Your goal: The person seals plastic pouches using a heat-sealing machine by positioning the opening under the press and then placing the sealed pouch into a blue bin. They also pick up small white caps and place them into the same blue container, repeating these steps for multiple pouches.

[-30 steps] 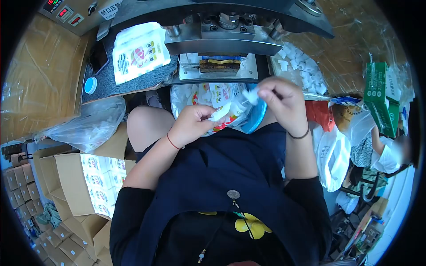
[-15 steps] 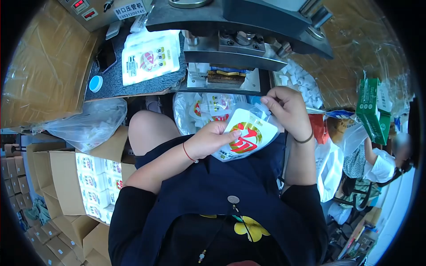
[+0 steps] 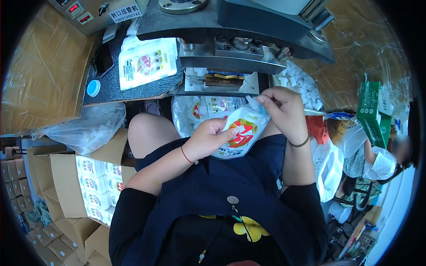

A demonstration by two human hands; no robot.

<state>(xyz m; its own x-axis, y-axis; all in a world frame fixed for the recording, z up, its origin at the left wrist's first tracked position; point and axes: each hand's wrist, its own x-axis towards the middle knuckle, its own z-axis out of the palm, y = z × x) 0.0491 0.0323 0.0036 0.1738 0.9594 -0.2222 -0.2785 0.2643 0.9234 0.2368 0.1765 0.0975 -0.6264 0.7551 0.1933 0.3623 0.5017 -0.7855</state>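
Note:
My left hand [image 3: 207, 141] is closed on the side of a white pouch [image 3: 243, 135] with red and gold print, its thumb lying across the front. The pouch is tilted over my lap. At its upper corner my right hand [image 3: 287, 113] pinches a small translucent spout [image 3: 254, 104] between thumb and fingers. Just beyond my hands stands a press machine [image 3: 222, 62] with a metal die [image 3: 224, 80] at its base. Under the press edge, a clear plastic bag [image 3: 181, 115] holds several printed pouches.
White spouts [image 3: 301, 86] lie piled right of the press. On the blue mat [image 3: 102, 91] are flat pouches [image 3: 148, 64], a phone [image 3: 104, 61] and a blue-and-white cap [image 3: 93, 88]. An open carton [image 3: 66, 184] of pouches is at left. A person [image 3: 379, 164] sits at far right.
The pouch has turned more upright and shifted slightly left, and its spout shows more clearly at my right fingertips. Both hands keep their hold. The view has shifted slightly.

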